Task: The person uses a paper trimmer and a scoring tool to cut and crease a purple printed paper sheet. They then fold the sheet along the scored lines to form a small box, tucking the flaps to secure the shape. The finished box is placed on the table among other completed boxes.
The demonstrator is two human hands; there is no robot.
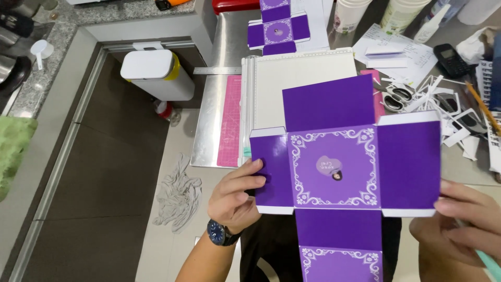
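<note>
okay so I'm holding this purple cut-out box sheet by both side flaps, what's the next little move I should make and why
Probably lower the purple sheet flat onto the white scoring board just behind it. Your left hand and right hand pinch its opposite side flaps, holding it unfolded in the air. The right hand also seems to grip a slim teal tool, and creasing the panels likely needs a firm surface.

— What sort of place are you working in?

— You're in a small craft workshop set up in a kitchen-like room: a steel tabletop point(219, 42) carries a paper trimmer point(297, 73), a pink cutting mat point(229, 120), scissors point(396, 96) and paper offcuts point(459, 130). At upper left you see a granite counter point(47, 62) and a white pedal bin point(154, 73).
</note>
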